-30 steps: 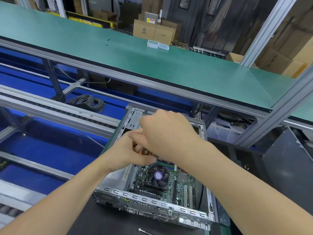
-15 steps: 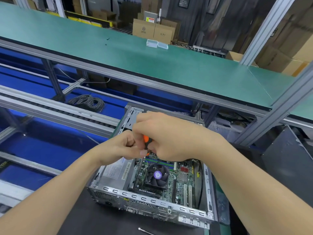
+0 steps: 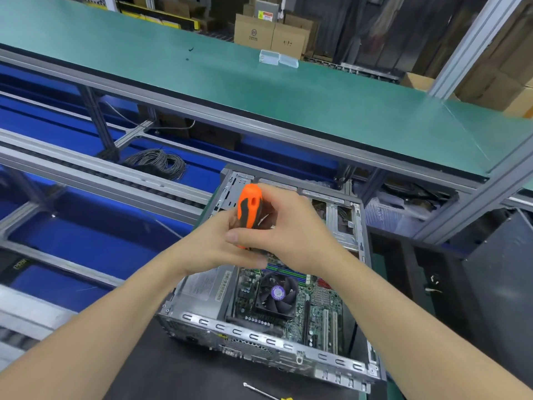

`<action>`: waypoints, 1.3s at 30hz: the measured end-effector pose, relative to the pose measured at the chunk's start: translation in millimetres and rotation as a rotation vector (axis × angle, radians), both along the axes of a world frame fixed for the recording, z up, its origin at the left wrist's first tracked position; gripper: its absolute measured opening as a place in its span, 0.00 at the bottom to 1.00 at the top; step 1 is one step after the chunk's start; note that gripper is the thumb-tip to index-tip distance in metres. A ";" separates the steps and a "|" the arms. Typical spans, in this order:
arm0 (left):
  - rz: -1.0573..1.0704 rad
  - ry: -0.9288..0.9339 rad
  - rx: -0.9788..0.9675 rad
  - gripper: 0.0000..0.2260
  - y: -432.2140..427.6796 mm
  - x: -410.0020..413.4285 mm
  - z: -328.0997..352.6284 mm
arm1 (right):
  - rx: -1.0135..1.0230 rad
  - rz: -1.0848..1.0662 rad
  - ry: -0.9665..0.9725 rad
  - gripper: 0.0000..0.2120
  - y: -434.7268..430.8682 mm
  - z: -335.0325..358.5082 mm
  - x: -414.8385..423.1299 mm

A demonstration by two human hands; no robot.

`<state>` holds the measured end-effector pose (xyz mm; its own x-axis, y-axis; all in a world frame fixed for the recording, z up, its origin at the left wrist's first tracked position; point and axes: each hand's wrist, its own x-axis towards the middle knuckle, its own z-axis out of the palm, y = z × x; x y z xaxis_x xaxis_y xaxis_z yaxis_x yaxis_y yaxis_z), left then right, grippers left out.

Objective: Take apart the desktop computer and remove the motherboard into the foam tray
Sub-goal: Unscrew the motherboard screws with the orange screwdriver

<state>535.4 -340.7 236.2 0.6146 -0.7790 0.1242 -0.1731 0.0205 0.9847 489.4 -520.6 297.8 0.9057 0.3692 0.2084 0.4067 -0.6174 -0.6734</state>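
An open desktop case (image 3: 259,339) lies on a black mat. Inside it I see the green motherboard (image 3: 323,307) with a black CPU fan (image 3: 277,293), and a grey power supply (image 3: 202,284) to the left. Above the case's middle, an orange and black screwdriver (image 3: 250,206) stands upright, its shaft hidden behind my hands. My left hand (image 3: 210,243) grips the lower part of the handle. My right hand (image 3: 294,229) wraps its fingers and thumb round the handle from the right. No foam tray is in view.
A second, thin screwdriver (image 3: 259,392) lies on the mat (image 3: 173,370) in front of the case. A green shelf (image 3: 259,90) overhangs the far side. Conveyor rails and a coil of grey cable (image 3: 157,163) lie to the left, and a dark panel stands on the right.
Both hands have risen from inside the case. The orange screwdriver handle, almost hidden before, now stands clear above my hands.
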 end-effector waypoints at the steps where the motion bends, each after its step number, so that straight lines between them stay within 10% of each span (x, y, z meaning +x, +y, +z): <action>1: 0.001 -0.008 0.063 0.13 2.0 2.7 -4.6 | 0.035 -0.008 0.030 0.13 -1.8 -3.5 1.8; 5: 0.054 -0.096 0.296 0.23 15.5 14.1 -18.2 | 0.143 -0.041 0.134 0.03 -3.0 -21.6 6.8; 14: 0.048 -0.266 0.363 0.09 21.3 21.9 -26.6 | 0.421 -0.033 0.253 0.08 -2.8 -46.9 17.6; 39: 0.140 -0.154 0.411 0.07 10.6 11.6 -30.4 | 0.531 -0.209 0.097 0.08 -59.4 2.0 19.9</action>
<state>547.1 -330.1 205.8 0.7161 -0.6934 -0.0799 -0.2909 -0.4005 0.8689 509.4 -579.9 299.8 0.9722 0.0484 0.2290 0.2338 -0.2456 -0.9408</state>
